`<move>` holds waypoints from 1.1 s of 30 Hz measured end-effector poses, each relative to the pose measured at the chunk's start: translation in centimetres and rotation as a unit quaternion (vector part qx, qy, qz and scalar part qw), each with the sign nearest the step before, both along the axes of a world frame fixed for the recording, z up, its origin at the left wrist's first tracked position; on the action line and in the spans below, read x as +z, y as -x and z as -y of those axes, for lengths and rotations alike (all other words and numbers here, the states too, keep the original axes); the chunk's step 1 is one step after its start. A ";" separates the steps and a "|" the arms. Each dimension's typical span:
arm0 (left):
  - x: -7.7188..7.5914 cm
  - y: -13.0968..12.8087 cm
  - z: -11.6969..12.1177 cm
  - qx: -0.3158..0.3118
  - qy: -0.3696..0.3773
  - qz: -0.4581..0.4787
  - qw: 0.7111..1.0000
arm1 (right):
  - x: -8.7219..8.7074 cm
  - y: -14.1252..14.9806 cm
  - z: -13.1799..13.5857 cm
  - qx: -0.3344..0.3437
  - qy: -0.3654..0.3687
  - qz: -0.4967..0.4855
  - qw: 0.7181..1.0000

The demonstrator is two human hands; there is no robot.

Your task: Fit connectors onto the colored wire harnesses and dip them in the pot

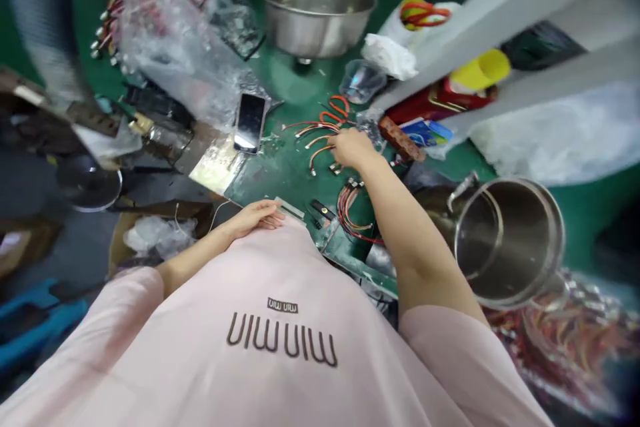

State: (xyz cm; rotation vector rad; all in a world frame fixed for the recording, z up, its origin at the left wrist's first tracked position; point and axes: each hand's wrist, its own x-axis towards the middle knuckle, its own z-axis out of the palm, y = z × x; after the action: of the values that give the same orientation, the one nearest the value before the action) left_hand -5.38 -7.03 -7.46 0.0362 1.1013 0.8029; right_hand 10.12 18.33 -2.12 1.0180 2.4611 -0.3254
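Observation:
My right hand (353,150) is bent down over a loose group of thin orange and red wire leads (315,140) on the green bench mat (285,180). Its fingertips touch the leads, but I cannot tell whether they grip any. My left hand (255,217) lies flat at the near bench edge, its fingers close to a small metal strip (289,208). A coiled red and black wire bundle (350,213) and a black connector (323,209) lie between my hands. A smartphone (250,123) lies face up beyond my left hand.
A steel bowl (316,17) stands at the far side, and a large steel pot (510,240) stands to the right. A plastic bag (170,33), a clear cup (361,80) and a reddish-brown block (400,138) surround the work area. My pink shirt fills the bottom.

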 end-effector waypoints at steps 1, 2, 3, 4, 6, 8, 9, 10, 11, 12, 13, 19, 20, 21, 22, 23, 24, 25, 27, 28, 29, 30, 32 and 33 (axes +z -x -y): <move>-0.2 0.5 1.6 0.023 0.004 -0.004 1.000 | -0.8 0.6 0.0 0.005 -0.051 -0.019 0.999; -0.6 0.9 3.4 0.053 0.015 -0.017 0.998 | -1.4 1.1 0.4 0.015 -0.081 -0.052 0.995; -1.1 1.1 5.2 0.088 0.032 -0.038 0.995 | -2.0 1.3 0.9 0.030 -0.091 -0.091 0.991; -1.7 1.1 7.1 0.124 0.053 -0.064 0.989 | -2.4 1.4 1.7 0.050 -0.085 -0.126 0.987; -3.2 0.6 10.8 0.197 0.105 -0.118 0.968 | -3.0 1.0 3.8 0.097 -0.054 -0.168 0.979; -4.7 -0.7 14.4 0.258 0.147 -0.158 0.942 | -3.6 -0.2 5.9 0.140 -0.019 -0.161 0.977; -5.4 -1.6 16.2 0.282 0.166 -0.172 0.929 | -3.9 -1.0 6.8 0.156 -0.005 -0.148 0.977; -6.1 -2.6 17.8 0.302 0.183 -0.184 0.917 | -4.2 -1.9 7.6 0.169 0.007 -0.137 0.976; -6.6 -3.8 19.4 0.318 0.198 -0.192 0.907 | -4.5 -2.9 8.2 0.179 0.017 -0.131 0.975; -7.1 -5.1 20.8 0.330 0.209 -0.197 0.899 | -4.8 -3.8 8.7 0.187 0.026 -0.134 0.973; -7.5 -6.4 22.1 0.339 0.218 -0.200 0.893 | -5.2 -4.8 9.0 0.192 0.034 -0.141 0.971; -8.3 -13.1 27.0 0.394 0.236 -0.226 0.859 | -6.3 -8.5 10.3 0.181 0.094 -0.196 0.959; -8.2 -13.7 27.4 0.402 0.236 -0.229 0.855 | -6.3 -8.8 10.6 0.177 0.106 -0.205 0.957; -8.1 -14.1 27.7 0.409 0.235 -0.231 0.851 | -6.2 -8.9 10.8 0.172 0.117 -0.212 0.955; -7.9 -14.4 28.0 0.415 0.233 -0.233 0.848 | -6.0 -8.9 11.1 0.166 0.127 -0.219 0.953; -7.7 -14.6 28.2 0.420 0.232 -0.236 0.845 | -5.8 -8.9 11.3 0.159 0.137 -0.224 0.952; -7.5 -14.6 28.4 0.425 0.230 -0.240 0.842 | -5.5 -8.8 11.5 0.152 0.145 -0.229 0.950; -7.2 -14.6 28.5 0.429 0.228 -0.244 0.839 | -5.3 -8.7 11.7 0.145 0.153 -0.235 0.949; -6.7 -14.2 28.6 0.433 0.224 -0.253 0.836 | -4.7 -8.4 11.9 0.129 0.164 -0.245 0.947; -6.5 -14.0 28.6 0.435 0.222 -0.256 0.834 | -4.4 -8.2 12.0 0.123 0.167 -0.249 0.946; -6.3 -13.8 28.6 0.435 0.221 -0.259 0.833 | -4.2 -8.0 12.1 0.119 0.170 -0.252 0.945; -6.0 -13.6 28.6 0.436 0.221 -0.262 0.832 | -4.0 -7.8 12.1 0.117 0.174 -0.254 0.944; -5.7 -13.1 28.5 0.438 0.220 -0.267 0.829 | -3.6 -7.2 12.1 0.117 0.181 -0.259 0.942; -5.6 -12.8 28.5 0.439 0.220 -0.269 0.828 | -3.2 -6.8 12.1 0.117 0.184 -0.262 0.940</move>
State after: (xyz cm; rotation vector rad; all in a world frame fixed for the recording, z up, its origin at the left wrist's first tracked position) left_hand 7.42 -35.51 -13.06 -0.7274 1.8665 1.3812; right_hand 16.89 6.26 -5.36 0.5149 2.7851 -1.0449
